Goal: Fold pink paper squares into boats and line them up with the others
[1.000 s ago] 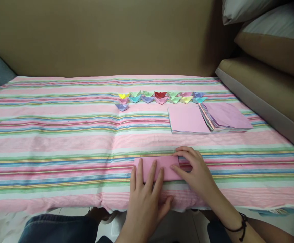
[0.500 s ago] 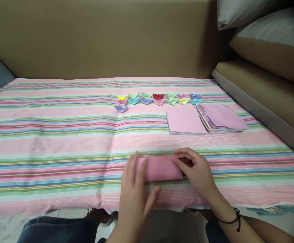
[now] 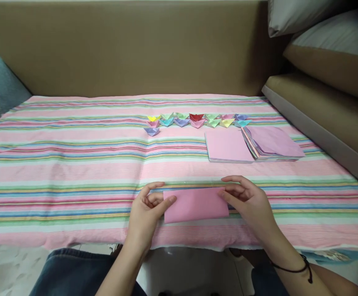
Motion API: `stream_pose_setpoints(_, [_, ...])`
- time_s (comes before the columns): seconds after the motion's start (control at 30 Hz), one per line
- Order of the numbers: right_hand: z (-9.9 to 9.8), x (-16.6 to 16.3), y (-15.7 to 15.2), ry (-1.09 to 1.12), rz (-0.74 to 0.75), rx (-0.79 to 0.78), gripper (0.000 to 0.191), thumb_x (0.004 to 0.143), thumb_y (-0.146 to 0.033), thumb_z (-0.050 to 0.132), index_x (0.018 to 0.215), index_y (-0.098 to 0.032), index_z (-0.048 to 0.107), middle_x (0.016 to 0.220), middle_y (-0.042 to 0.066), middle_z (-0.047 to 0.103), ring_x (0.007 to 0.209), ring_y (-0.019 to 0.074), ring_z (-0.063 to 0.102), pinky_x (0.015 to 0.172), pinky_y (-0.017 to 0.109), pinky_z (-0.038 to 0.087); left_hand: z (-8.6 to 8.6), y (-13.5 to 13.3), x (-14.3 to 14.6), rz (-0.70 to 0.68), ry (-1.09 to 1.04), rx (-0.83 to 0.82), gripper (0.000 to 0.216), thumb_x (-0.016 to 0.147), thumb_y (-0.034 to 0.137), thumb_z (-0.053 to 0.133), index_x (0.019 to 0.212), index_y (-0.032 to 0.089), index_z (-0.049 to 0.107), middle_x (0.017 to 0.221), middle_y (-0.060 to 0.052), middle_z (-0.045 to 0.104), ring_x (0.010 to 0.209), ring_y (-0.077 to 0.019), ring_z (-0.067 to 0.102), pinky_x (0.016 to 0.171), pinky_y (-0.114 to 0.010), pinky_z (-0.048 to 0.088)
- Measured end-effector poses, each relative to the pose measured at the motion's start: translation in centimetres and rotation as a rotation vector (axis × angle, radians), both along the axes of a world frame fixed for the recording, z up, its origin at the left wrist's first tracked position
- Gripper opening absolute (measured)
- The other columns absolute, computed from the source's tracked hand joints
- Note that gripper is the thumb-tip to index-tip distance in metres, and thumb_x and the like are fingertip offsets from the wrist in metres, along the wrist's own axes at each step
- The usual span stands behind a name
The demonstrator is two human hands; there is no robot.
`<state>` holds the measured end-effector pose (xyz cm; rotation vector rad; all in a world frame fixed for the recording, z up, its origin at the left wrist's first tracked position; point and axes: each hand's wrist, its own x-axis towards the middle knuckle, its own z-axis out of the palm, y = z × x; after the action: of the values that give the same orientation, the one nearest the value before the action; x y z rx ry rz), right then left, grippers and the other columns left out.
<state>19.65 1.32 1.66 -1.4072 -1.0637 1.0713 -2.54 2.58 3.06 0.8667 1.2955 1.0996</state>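
Observation:
A pink sheet of paper (image 3: 196, 205), folded into a long rectangle, is held near the front edge of the striped cloth (image 3: 74, 174). My left hand (image 3: 145, 211) pinches its left end, thumb on the front face and fingers behind. At the upper right corner, my right hand (image 3: 249, 201) grips the paper between thumb and fingers. A dark cord bracelet circles my right wrist.
Several small folded paper boats (image 3: 196, 118) stand in rows toward the back. Right of centre lie a stack of pink paper (image 3: 228, 146) and a fanned stack topped with purple (image 3: 274, 142). Cushions (image 3: 330, 86) are piled at the right, before a brown backrest (image 3: 135, 49).
My left hand has gone from lying across the paper with fingers stretched to pinching its left end. The paper's whole front face now shows. The view has shifted slightly.

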Motion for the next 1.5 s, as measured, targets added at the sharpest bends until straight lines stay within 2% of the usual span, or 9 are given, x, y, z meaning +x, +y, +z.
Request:
stream_pose_setpoints(0.17, [0.0,0.2,-0.3,0.005,-0.015,-0.008,0.037,0.062,-0.037,0.077,0.09,-0.021,0.059,0.066,0.002,0.068,0.061,0.0171,0.063,0.054,0.027,0.05,0.2,0.2,-0.3,0.02,0.133,0.079,0.024,0.058,0.026,0.079,0.074,0.014,0.066,0.053,0.004,0.057,0.05,-0.0071,0.049,0.05,-0.019,0.04])
stream_pose_setpoints(0.27, [0.0,0.3,-0.3,0.0,-0.022,-0.008,0.039,0.061,-0.038,0.078,0.09,-0.021,0.058,0.066,0.003,0.068,0.06,0.0179,0.063,0.053,0.028,0.051,0.4,0.2,-0.4,0.023,0.229,0.107,0.02,0.058,0.028,0.079,0.066,0.014,0.067,0.054,0.003,0.057,0.05,-0.008,0.049,0.049,-0.02,0.04])
stream_pose_setpoints(0.43, [0.1,0.4,-0.1,0.02,-0.027,-0.02,0.042,0.057,-0.038,0.08,0.088,-0.021,0.058,0.066,0.002,0.069,0.061,0.0181,0.064,0.054,0.027,0.05,0.2,0.3,-0.5,0.009,0.306,0.135,0.021,0.059,0.031,0.078,0.064,0.014,0.066,0.051,0.003,0.05,0.049,-0.0071,0.042,0.046,-0.02,0.034])
stream_pose_setpoints(0.6, [0.1,0.7,0.0,0.028,0.011,-0.027,0.04,0.058,-0.036,0.08,0.088,-0.021,0.059,0.063,0.001,0.067,0.058,0.0161,0.062,0.051,0.025,0.048,-0.1,0.3,-0.8,-0.185,0.284,0.233,0.026,0.068,0.03,0.071,0.091,0.018,0.068,0.054,0.007,0.036,0.049,-0.0059,0.033,0.047,-0.019,0.029])
stream_pose_setpoints(0.77, [-0.1,0.8,-0.3,-0.058,0.068,0.016,0.026,0.063,-0.037,0.076,0.08,-0.019,0.069,0.069,0.004,0.068,0.065,0.0182,0.064,0.055,0.028,0.052,-0.3,0.1,-1.0,-0.218,0.366,0.228,0.021,0.072,0.034,0.067,0.083,0.017,0.072,0.048,0.007,0.026,0.046,-0.0062,0.026,0.045,-0.021,0.024])
stream_pose_setpoints(0.93, [-0.1,1.0,-0.3,-0.067,0.087,0.024,0.022,0.064,-0.036,0.075,0.076,-0.019,0.07,0.072,0.005,0.07,0.068,0.0194,0.065,0.059,0.03,0.054,-0.4,0.2,-1.1,-0.193,0.354,0.208,0.021,0.068,0.033,0.07,0.08,0.016,0.074,0.046,0.005,0.041,0.045,-0.007,0.035,0.045,-0.02,0.029])
stream_pose_setpoints(1.13, [-0.2,1.2,-0.1,-0.065,0.105,0.03,0.025,0.064,-0.031,0.075,0.086,-0.02,0.07,0.067,0.002,0.068,0.066,0.0177,0.064,0.058,0.028,0.053,-0.3,0.5,-0.9,-0.176,0.356,0.189,0.02,0.064,0.032,0.074,0.076,0.017,0.075,0.055,-0.001,0.062,0.051,-0.0108,0.051,0.049,-0.021,0.04])
stream_pose_setpoints(1.33, [-0.6,1.4,-0.1,-0.009,0.12,0.01,0.019,0.065,-0.03,0.075,0.081,-0.02,0.073,0.077,0.004,0.071,0.071,0.0184,0.066,0.065,0.031,0.054,-0.5,0.5,-0.9,-0.203,0.354,0.18,0.018,0.065,0.032,0.073,0.076,0.018,0.075,0.06,-0.002,0.066,0.052,-0.011,0.053,0.049,-0.021,0.041])
stream_pose_setpoints(1.5, [-0.8,1.6,-0.1,-0.028,0.128,0.004,0.023,0.066,-0.028,0.074,0.087,-0.021,0.073,0.073,0.002,0.07,0.069,0.0163,0.064,0.063,0.028,0.053,-0.5,0.5,-0.7,-0.213,0.359,0.173,0.022,0.064,0.034,0.073,0.077,0.016,0.075,0.05,0.001,0.055,0.046,-0.0077,0.043,0.045,-0.02,0.034])
